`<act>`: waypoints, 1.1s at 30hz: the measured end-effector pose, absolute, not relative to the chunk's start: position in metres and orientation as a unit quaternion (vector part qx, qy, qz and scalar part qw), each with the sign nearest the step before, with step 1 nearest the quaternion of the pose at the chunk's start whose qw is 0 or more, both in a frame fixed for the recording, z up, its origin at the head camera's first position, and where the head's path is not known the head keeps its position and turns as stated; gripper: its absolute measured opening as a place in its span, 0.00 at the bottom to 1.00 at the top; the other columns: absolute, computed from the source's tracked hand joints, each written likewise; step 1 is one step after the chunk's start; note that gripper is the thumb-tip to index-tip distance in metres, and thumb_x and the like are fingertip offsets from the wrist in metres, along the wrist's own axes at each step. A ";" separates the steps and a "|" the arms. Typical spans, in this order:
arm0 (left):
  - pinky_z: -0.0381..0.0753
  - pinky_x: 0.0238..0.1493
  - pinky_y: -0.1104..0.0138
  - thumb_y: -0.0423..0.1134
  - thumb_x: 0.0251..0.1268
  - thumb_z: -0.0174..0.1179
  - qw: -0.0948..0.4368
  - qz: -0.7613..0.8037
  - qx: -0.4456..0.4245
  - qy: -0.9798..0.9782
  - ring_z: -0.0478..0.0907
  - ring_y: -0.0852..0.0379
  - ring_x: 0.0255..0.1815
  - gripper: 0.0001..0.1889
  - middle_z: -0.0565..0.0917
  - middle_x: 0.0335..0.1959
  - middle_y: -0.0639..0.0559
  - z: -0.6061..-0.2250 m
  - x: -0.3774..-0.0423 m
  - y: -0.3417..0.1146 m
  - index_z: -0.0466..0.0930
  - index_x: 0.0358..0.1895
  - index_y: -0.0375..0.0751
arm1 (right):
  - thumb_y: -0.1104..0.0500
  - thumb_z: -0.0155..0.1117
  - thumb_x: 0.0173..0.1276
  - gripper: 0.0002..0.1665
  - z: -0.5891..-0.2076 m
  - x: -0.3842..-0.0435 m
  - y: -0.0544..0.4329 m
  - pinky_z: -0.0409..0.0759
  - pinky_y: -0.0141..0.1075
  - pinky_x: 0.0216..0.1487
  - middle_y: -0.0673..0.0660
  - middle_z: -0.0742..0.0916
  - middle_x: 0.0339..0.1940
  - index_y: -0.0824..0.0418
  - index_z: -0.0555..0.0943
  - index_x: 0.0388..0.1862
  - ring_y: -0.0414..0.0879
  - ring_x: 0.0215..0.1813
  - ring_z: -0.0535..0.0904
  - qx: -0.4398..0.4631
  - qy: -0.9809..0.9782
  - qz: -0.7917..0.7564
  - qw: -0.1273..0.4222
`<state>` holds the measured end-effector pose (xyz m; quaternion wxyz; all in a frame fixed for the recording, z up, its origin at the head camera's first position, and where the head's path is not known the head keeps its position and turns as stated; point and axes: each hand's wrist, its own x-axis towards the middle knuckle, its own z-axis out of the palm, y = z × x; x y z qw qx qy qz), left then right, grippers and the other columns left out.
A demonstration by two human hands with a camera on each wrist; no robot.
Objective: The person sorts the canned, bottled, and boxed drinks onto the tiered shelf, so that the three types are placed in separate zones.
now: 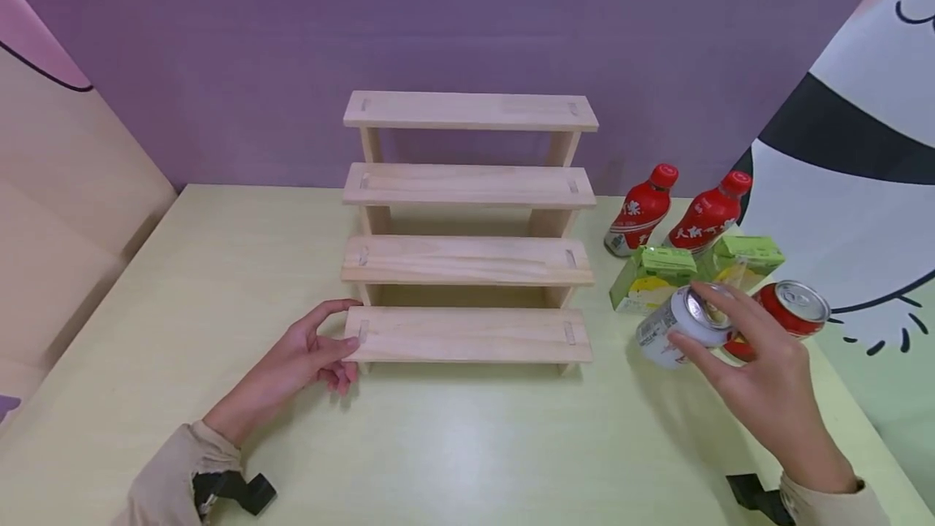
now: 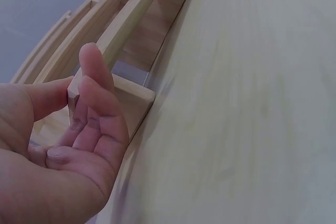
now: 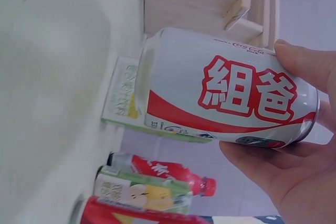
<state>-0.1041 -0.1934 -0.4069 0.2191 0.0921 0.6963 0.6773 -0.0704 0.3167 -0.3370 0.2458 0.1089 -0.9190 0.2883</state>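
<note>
My left hand [image 1: 310,351] pinches the left end of the lowest board on a stepped wooden shelf [image 1: 467,335]. In the left wrist view, that hand's [image 2: 68,145] thumb and fingers close round the board's corner. On the right, my right hand [image 1: 767,376] grips a white soda can [image 1: 675,331] near its top end, thumb on one side and fingers on the other. The can is tilted. In the right wrist view, red characters and a red band show on the white can [image 3: 220,87].
Beyond the white can stand two green drink cartons [image 1: 652,276], one partly hidden by the other items, and two red bottles [image 1: 643,213]. A red soda can [image 1: 789,311] sits behind my right hand. A purple wall [image 1: 467,15] rises behind the table [image 1: 219,266].
</note>
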 end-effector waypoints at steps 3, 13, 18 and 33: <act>0.85 0.31 0.62 0.42 0.74 0.58 0.225 0.678 0.093 0.694 0.82 0.53 0.25 0.31 0.85 0.27 0.41 -0.407 -0.105 -0.194 0.54 0.74 0.51 | 0.71 0.83 0.44 0.48 -0.333 -0.067 0.313 0.65 0.09 0.46 0.63 0.81 0.63 0.53 0.78 0.67 0.19 0.63 0.64 0.120 -0.915 0.288 0.254; 0.85 0.31 0.64 0.40 0.76 0.55 0.235 0.690 0.111 0.676 0.81 0.54 0.26 0.31 0.86 0.28 0.42 -0.411 -0.105 -0.196 0.52 0.75 0.49 | 0.74 0.83 0.42 0.51 -0.314 -0.062 0.297 0.68 0.10 0.46 0.61 0.80 0.64 0.52 0.77 0.68 0.24 0.59 0.68 0.160 -0.911 0.275 0.262; 0.85 0.32 0.63 0.40 0.76 0.56 0.236 0.691 0.111 0.674 0.81 0.54 0.26 0.31 0.86 0.28 0.43 -0.411 -0.104 -0.197 0.51 0.75 0.48 | 0.76 0.82 0.43 0.52 -0.303 -0.061 0.288 0.69 0.11 0.47 0.60 0.79 0.65 0.52 0.76 0.69 0.26 0.61 0.68 0.177 -0.909 0.276 0.256; 0.83 0.31 0.66 0.40 0.78 0.53 0.242 0.700 0.123 0.661 0.80 0.56 0.27 0.30 0.85 0.28 0.47 -0.414 -0.107 -0.196 0.49 0.75 0.47 | 0.71 0.84 0.41 0.46 -0.281 -0.072 0.262 0.72 0.14 0.51 0.57 0.81 0.63 0.55 0.80 0.64 0.42 0.64 0.74 0.242 -0.891 0.273 0.271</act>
